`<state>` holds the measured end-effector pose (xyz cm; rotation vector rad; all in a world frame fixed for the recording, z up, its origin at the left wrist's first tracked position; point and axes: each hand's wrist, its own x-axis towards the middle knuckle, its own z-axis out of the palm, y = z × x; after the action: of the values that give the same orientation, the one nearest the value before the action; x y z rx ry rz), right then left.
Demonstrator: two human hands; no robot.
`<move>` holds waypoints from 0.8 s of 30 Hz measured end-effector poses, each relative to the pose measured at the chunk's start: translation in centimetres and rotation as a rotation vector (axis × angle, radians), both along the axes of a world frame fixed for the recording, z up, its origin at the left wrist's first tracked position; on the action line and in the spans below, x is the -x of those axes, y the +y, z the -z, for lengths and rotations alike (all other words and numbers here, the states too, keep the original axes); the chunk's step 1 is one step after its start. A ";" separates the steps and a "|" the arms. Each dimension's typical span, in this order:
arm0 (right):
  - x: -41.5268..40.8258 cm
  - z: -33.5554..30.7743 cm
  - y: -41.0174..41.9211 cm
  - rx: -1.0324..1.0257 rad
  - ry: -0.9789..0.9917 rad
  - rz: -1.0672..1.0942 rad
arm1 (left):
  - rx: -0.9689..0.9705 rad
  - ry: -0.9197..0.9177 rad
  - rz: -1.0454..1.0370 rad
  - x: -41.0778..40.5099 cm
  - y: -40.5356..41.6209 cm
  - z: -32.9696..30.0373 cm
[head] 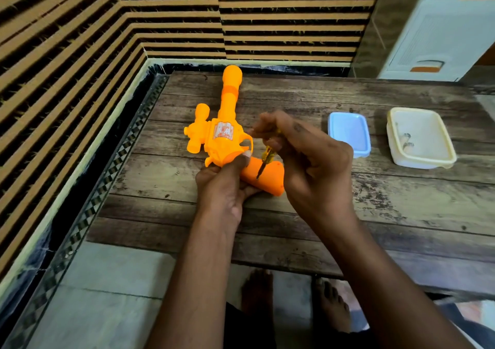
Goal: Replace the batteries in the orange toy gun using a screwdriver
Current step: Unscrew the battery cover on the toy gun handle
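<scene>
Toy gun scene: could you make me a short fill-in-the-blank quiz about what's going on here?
1. The right hand holds a ____ whose tip touches the gun's grip.
2. The left hand holds the ____ toy gun.
3. Right of the gun lies a ____ lid, beside a cream box.
4. Everything rests on a ____ table.

Missing words: screwdriver; orange; blue; wooden

A white-and-orange label (223, 132) sits on the side of the toy gun (222, 134), but its lettering is too blurred to read. No other text, brand, number or sign is legible anywhere on the table (348, 215) or the two boxes.
</scene>
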<state>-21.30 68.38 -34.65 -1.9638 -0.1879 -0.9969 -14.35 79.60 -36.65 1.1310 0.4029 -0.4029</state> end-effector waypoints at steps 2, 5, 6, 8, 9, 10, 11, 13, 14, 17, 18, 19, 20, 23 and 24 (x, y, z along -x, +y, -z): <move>-0.1 0.1 -0.2 -0.034 -0.011 -0.021 | -0.001 -0.004 0.007 0.0 -0.1 -0.1; -0.4 0.3 -0.2 -0.063 -0.058 0.042 | -0.017 -0.001 0.006 0.1 -0.1 -0.2; -0.4 0.3 -0.1 -0.066 -0.065 0.056 | -0.019 0.005 0.004 0.1 -0.1 -0.2; -0.4 0.2 0.2 -0.039 -0.061 0.069 | -0.019 0.010 -0.002 0.0 -0.1 -0.1; -0.4 0.1 0.3 -0.023 -0.057 0.073 | -0.016 0.009 -0.004 0.0 -0.1 0.0; -0.3 0.1 0.4 -0.020 -0.050 0.070 | -0.010 0.008 -0.006 0.0 -0.1 0.0; -0.3 0.0 0.3 -0.026 -0.043 0.055 | -0.005 0.004 -0.007 0.0 -0.1 0.0; -0.2 -0.1 0.3 -0.028 -0.030 0.024 | -0.006 -0.003 -0.008 0.1 -0.1 0.0; -0.2 0.0 0.3 -0.020 -0.029 0.017 | -0.011 -0.004 -0.012 0.1 -0.1 0.0; -0.3 0.3 0.4 -0.019 -0.066 0.043 | -0.020 -0.008 -0.019 0.1 -0.1 0.0; -0.4 0.3 0.4 -0.019 -0.069 0.063 | -0.014 -0.008 -0.016 0.1 -0.1 0.1; -0.4 0.4 0.4 -0.014 -0.062 0.077 | -0.011 -0.006 -0.014 0.0 -0.1 0.1; -0.4 0.3 0.3 -0.011 -0.052 0.080 | -0.014 -0.004 -0.014 0.0 -0.1 0.1; -0.3 0.2 0.3 -0.021 -0.020 0.044 | -0.023 -0.002 -0.025 0.0 -0.1 0.1; -0.2 0.2 0.3 -0.021 -0.006 0.029 | -0.026 -0.001 -0.027 0.0 -0.1 0.0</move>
<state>-21.09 68.71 -34.88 -1.9498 -0.1523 -1.0191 -14.39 79.50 -36.67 1.1495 0.4227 -0.3740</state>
